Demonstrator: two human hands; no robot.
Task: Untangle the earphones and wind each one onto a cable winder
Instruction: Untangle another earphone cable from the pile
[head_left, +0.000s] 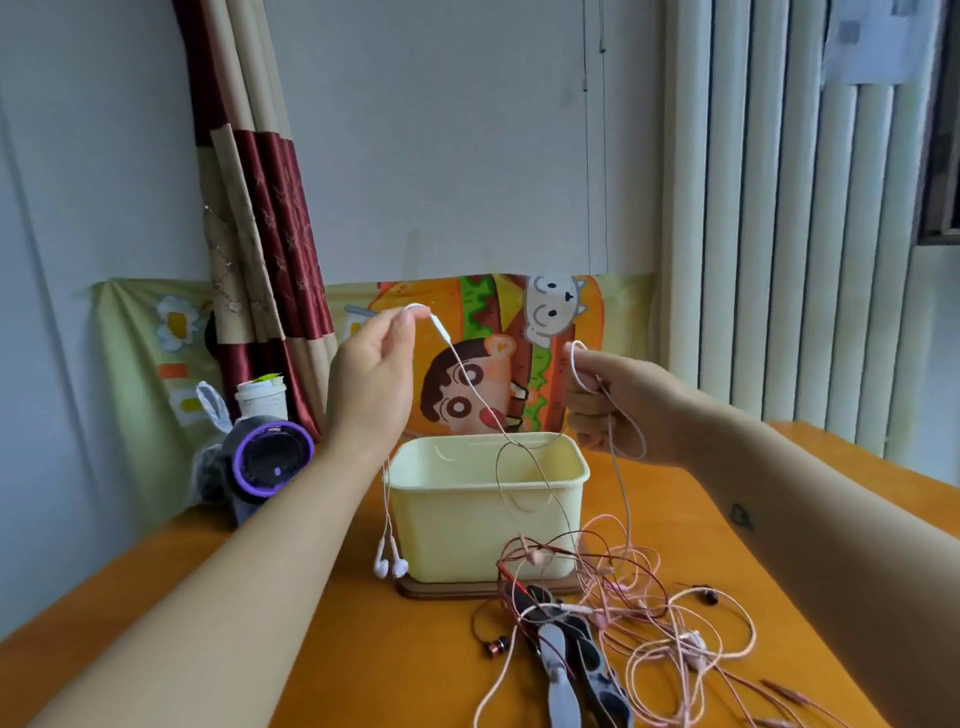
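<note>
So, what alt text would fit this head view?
The left hand and right hand each pinch a white earphone cable held over a pale yellow tub; its earbuds dangle beside it. Other earphones lie tangled on the orange table over grey winders.

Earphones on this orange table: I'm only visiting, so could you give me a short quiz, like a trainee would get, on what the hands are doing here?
1. True or false: the white earbuds lie inside the yellow box.
2. Which hand holds earphone cable? A) left hand only B) right hand only C) both
3. Where do the grey cable winders lie?
Key: 1 false, they hang outside it, below the left hand. 2 C. 3 On the table, among the tangled pink and red cables, in front of the box.
</note>
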